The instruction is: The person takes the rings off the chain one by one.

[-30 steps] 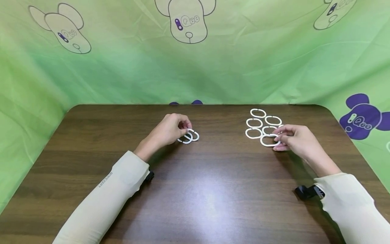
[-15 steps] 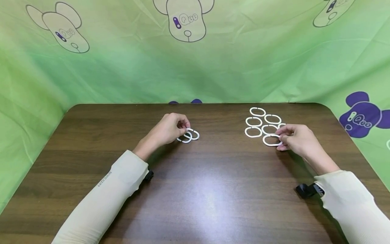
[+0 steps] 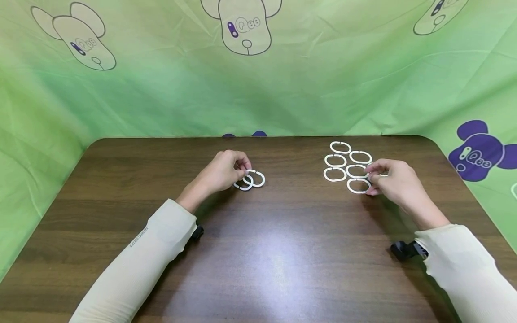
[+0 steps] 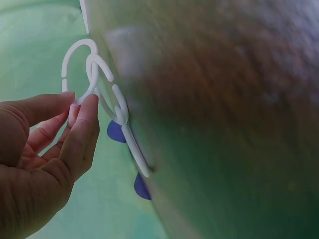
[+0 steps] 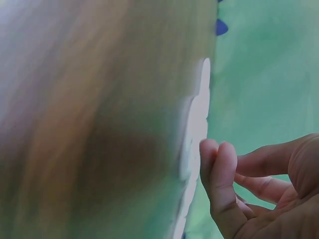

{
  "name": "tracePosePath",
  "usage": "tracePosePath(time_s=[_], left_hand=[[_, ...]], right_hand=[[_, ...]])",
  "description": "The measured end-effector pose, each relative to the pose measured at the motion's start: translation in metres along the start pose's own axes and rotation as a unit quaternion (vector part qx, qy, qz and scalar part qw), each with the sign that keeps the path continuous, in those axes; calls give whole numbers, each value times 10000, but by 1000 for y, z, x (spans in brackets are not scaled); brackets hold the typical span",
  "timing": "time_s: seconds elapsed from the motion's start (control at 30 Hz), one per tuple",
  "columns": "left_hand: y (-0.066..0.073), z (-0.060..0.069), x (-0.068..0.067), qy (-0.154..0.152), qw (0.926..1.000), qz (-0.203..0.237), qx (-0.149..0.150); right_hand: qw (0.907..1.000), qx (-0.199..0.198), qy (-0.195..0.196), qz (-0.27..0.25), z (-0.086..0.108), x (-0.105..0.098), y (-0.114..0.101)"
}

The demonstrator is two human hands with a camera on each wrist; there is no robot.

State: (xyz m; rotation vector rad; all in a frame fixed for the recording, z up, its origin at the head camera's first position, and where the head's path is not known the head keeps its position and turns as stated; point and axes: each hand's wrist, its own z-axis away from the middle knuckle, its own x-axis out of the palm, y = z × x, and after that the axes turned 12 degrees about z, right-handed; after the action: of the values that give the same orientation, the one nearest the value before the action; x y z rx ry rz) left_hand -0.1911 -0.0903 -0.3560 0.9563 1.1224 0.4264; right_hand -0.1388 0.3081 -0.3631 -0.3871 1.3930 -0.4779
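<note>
In the head view my left hand [image 3: 226, 172] pinches a white oval split ring between thumb and fingertips, left of the table's middle. The left wrist view shows this held ring [image 4: 79, 47] hooked through a second ring [image 4: 102, 67]. A third ring [image 4: 135, 149] joins that one and reaches down to the table. My right hand [image 3: 393, 181] hovers beside a group of similar rings, fingers slightly bent, nothing visible between them. Nearest its fingertips are the front ring [image 3: 352, 192] and the one behind it [image 3: 351, 167]. Part of the group is hidden behind this hand.
Several more loose white rings [image 3: 334, 180] lie flat in a cluster at the back right of the brown wooden table [image 3: 258, 251]. A green printed cloth [image 3: 169, 89] hangs behind and along the sides. Each wrist carries a small black camera [image 3: 401, 251].
The right hand has let go of the front ring, which now lies on the table, and the fingers have drawn slightly away. The left hand stays nearly still with its linked rings.
</note>
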Motion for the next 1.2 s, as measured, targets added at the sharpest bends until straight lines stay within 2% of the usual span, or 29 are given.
tracePosePath(time_s=[0.27,0.43,0.63,0.9,1.2], left_hand=[[0,0,1,-42,10000,44,-61],[-2,-2,1,-26,10000,31,3],[-3,-3,1,-31,10000,38,14],[-1,-2,2,-21,10000,52,-7],[-2,-3,3,-39,9998,169,-77]], right_hand=[[9993,-288,161,-202,-6,13,-38],[9985,-450,82,-311,-10,21,-63],[9943,-758,-60,-746,-13,34,-88],[9909,-870,-306,-985,-16,54,-114],[9856,-964,-485,-1299,-19,75,-135]])
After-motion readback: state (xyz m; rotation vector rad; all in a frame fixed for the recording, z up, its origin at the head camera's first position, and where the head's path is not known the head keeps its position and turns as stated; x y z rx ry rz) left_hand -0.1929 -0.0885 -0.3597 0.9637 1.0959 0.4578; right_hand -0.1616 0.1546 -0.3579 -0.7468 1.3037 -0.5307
